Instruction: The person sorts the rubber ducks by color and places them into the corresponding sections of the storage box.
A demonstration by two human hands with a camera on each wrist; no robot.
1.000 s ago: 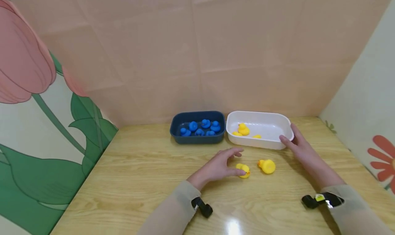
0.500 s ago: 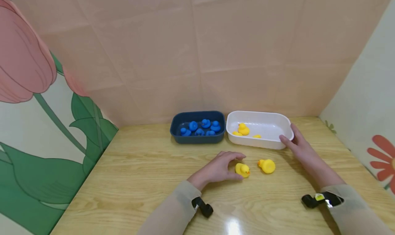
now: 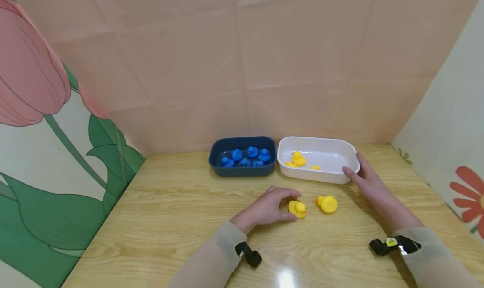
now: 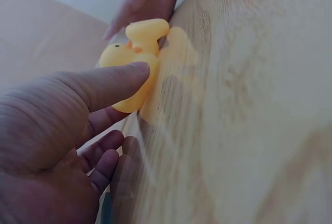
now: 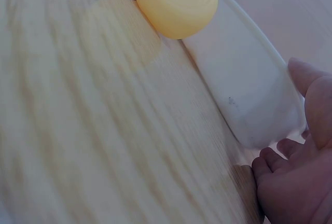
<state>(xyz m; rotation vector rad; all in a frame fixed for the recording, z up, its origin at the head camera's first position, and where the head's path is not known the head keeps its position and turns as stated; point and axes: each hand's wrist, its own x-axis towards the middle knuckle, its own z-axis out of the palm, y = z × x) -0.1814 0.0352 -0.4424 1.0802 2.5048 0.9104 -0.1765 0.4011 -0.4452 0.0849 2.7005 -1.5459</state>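
Note:
My left hand (image 3: 270,206) has its thumb and curled index finger around a yellow rubber duck (image 3: 297,209) upright on the table. In the left wrist view, the thumb lies across that duck's side. Just right of it, a second yellow duck (image 3: 327,204) lies tipped over, its round flat base showing. My right hand (image 3: 364,176) grips the right end of a white tray (image 3: 321,176), thumb at the rim and fingers around the outside. Several yellow ducks, one of them upright (image 3: 298,158), are in the tray's left part.
A dark blue tray (image 3: 242,171) with several blue ducks (image 3: 237,154) stands against the white tray's left side. Both trays are at the back of the wooden table (image 3: 170,212), by a beige covering (image 3: 181,69). A flower-painted wall (image 3: 446,124) borders the right side.
The left thumb has moved from over the first duck to its near side, and the duck has turned from tilted to upright. The right hand and white tray have not moved.

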